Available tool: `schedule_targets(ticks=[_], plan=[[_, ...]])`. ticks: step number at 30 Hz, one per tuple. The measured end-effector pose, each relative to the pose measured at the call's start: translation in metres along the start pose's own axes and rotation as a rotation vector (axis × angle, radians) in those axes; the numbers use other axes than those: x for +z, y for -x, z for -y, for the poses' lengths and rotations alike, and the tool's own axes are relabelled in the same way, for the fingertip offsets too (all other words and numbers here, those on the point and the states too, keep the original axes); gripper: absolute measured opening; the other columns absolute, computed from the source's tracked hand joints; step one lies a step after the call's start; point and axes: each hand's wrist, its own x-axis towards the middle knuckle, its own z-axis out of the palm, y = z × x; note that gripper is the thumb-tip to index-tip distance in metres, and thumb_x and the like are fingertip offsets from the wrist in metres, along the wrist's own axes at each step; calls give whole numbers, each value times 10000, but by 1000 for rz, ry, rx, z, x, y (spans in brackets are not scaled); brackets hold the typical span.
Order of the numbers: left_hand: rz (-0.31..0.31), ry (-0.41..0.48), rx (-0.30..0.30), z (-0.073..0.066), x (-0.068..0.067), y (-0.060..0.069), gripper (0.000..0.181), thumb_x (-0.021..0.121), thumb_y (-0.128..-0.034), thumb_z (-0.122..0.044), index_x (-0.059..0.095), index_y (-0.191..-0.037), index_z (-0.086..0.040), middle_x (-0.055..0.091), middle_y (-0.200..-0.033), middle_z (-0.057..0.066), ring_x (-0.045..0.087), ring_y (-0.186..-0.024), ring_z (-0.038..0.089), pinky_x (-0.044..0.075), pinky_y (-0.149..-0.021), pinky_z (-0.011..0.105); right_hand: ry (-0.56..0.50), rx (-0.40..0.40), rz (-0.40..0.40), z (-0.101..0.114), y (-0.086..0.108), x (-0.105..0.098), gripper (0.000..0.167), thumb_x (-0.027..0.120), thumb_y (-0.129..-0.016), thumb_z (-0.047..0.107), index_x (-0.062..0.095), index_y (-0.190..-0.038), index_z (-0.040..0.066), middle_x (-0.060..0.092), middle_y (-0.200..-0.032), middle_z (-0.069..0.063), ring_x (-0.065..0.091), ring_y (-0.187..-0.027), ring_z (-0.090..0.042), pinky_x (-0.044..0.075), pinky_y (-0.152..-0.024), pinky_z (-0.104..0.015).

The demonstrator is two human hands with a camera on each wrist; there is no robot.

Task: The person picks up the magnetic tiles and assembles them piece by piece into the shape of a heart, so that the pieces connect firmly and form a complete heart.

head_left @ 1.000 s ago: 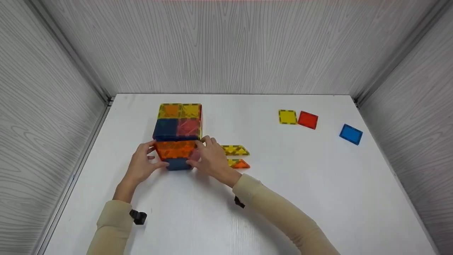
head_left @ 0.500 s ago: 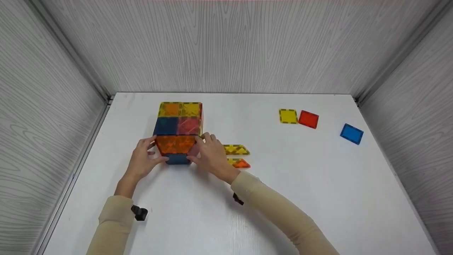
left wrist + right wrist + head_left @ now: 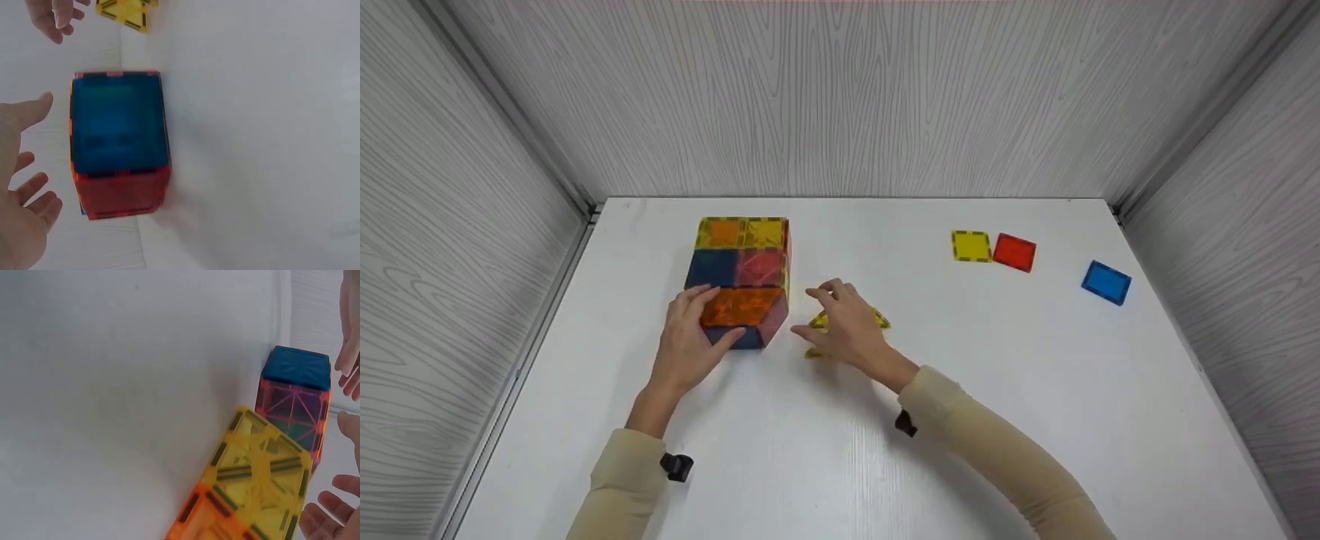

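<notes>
A box of see-through magnetic tiles stands at the left of the table, with yellow, blue and red squares on its top (image 3: 739, 251). At its front is a section with an orange panel (image 3: 739, 307) on top, a blue tile (image 3: 118, 124) at the front and red sides. My left hand (image 3: 688, 341) is spread at this section's left, fingers over the orange panel; the left wrist view shows a gap beside it. My right hand (image 3: 847, 328) is off the box, thumb and fingers parted, above flat yellow triangular tiles (image 3: 253, 467). An orange tile (image 3: 205, 517) adjoins them.
At the right back lie a yellow square tile (image 3: 971, 246), a red tile (image 3: 1014, 253) beside it, and a blue tile (image 3: 1106, 283) farther right. Grey wood-grain panels (image 3: 840, 97) wall the white table (image 3: 1035, 412) at the back and sides.
The front section went back slightly against the box. My right hand then let go and moved right over the yellow tiles. My left hand loosened and shifted right over the orange panel.
</notes>
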Motion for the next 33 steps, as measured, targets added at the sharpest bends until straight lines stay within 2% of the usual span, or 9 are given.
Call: schedule_targets(ticks=[2, 5, 8, 11, 16, 20, 24, 30, 33], plan=[[-11, 18, 49, -13, 6, 3, 657, 847, -907, -224, 563, -1468, -33, 513, -1502, 193, 479, -1426, 367, 452, -1194, 574, -14, -16, -37, -13, 6, -11, 661, 793, -914, 521, 643, -1393, 91, 642, -1300, -117, 628, -1134, -282, 612, -907, -405], [7, 32, 109, -31, 18, 6, 578, 842, -912, -231, 616, -1414, -56, 593, -1407, 161, 550, -1342, 331, 507, -1149, 540, -6, -36, -100, -37, 17, -27, 653, 818, -899, 492, 654, -1378, 81, 653, -1283, -132, 641, -1143, -301, 616, -901, -431], [51, 39, 158, -43, 32, 6, 526, 829, -925, -253, 642, -1386, -82, 645, -1350, 136, 602, -1292, 301, 529, -1131, 507, -2, -39, -155, -63, 29, -43, 631, 832, -897, 455, 660, -1373, 79, 656, -1277, -146, 651, -1148, -316, 613, -900, -451], [111, 56, 190, -52, 47, 6, 498, 810, -942, -256, 648, -1387, -101, 673, -1331, 123, 642, -1268, 301, 541, -1120, 482, -19, 0, -185, -91, 41, -59, 617, 840, -894, 434, 665, -1371, 84, 653, -1283, -151, 649, -1169, -326, 604, -942, -469], [210, 87, 212, -54, 70, 3, 480, 792, -957, -227, 637, -1385, -73, 683, -1339, 150, 666, -1209, 345, 570, -1068, 482, -62, 124, -149, -139, 68, -87, 625, 840, -904, 393, 641, -1411, 87, 622, -1371, -166, 597, -1283, -353, 548, -1072, -534], [261, 97, 211, -51, 86, 1, 458, 782, -965, -216, 632, -1370, -62, 687, -1332, 150, 668, -1205, 316, 575, -1060, 468, -71, 220, -91, -180, 91, -108, 652, 819, -922, 400, 598, -1464, 111, 580, -1462, -172, 533, -1361, -374, 492, -1128, -599], [283, 84, 199, -52, 95, -1, 424, 787, -959, -208, 643, -1331, -63, 694, -1276, 137, 675, -1180, 286, 586, -1042, 447, -15, 253, -83, -221, 111, -126, 674, 805, -931, 414, 580, -1479, 94, 563, -1489, -198, 509, -1366, -409, 475, -1116, -650], [315, 79, 144, -53, 105, -3, 383, 781, -964, -206, 661, -1311, -98, 688, -1220, 85, 665, -1142, 239, 583, -1052, 428, 55, 306, -97, -274, 135, -149, 688, 774, -954, 425, 559, -1485, 43, 519, -1525, -251, 468, -1388, -472, 425, -1113, -711], [312, 87, 146, -52, 108, -4, 358, 780, -963, -190, 678, -1293, -95, 689, -1186, 74, 667, -1115, 240, 586, -1043, 423, 90, 350, -98, -298, 147, -161, 700, 765, -957, 442, 556, -1480, 25, 505, -1529, -279, 451, -1390, -511, 413, -1104, -728]])
